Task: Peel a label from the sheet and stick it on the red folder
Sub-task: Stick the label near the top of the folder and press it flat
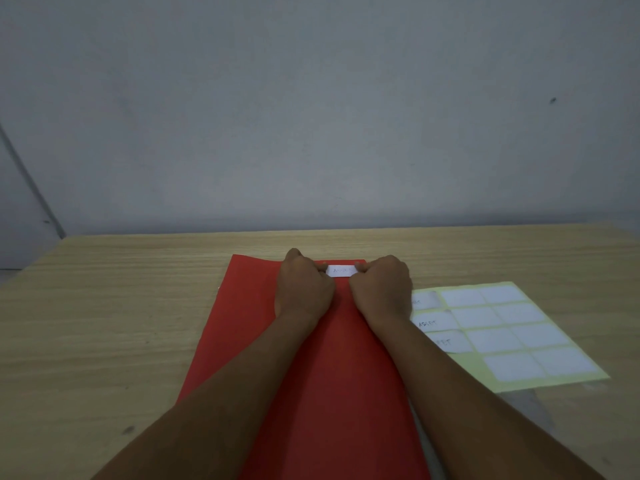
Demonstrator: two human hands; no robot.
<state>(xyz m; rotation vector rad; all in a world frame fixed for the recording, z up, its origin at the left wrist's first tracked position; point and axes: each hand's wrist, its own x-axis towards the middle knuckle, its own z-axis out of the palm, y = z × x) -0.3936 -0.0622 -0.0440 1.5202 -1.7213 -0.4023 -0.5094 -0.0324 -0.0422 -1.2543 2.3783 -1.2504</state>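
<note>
A red folder lies flat on the wooden table, running from the near edge to the middle. Near its far edge sits a small white label with faint writing. My left hand and my right hand rest on the folder with fingers curled, one at each end of the label, thumbs pressing on its ends. To the right lies the label sheet, pale yellow-green backing with several white labels, some with writing; its left edge is hidden behind my right forearm.
The wooden table ends at a grey wall close behind the folder. A dark speck marks the table at the near left.
</note>
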